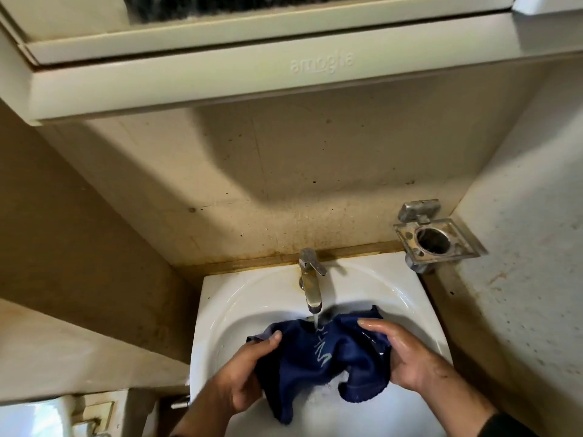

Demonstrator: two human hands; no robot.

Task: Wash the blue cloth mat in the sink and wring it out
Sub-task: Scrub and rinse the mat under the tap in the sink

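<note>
The blue cloth mat [318,357] hangs bunched over the white sink [239,298], wet and dark, with pale lettering on its middle. Water runs from the metal tap [310,283] straight onto the cloth's upper middle. My left hand [243,373] grips the mat's left edge, thumb on top. My right hand [400,354] holds the right edge, fingers curled over the wet fabric. The mat's lower corners dangle into the basin, where foam or splashing water shows below it.
A metal wall holder [437,238] with a round empty ring juts out at the right above the sink's corner. A cream cabinet [252,80] overhangs above. Stained walls close in on both sides. A ledge [63,351] lies at the left.
</note>
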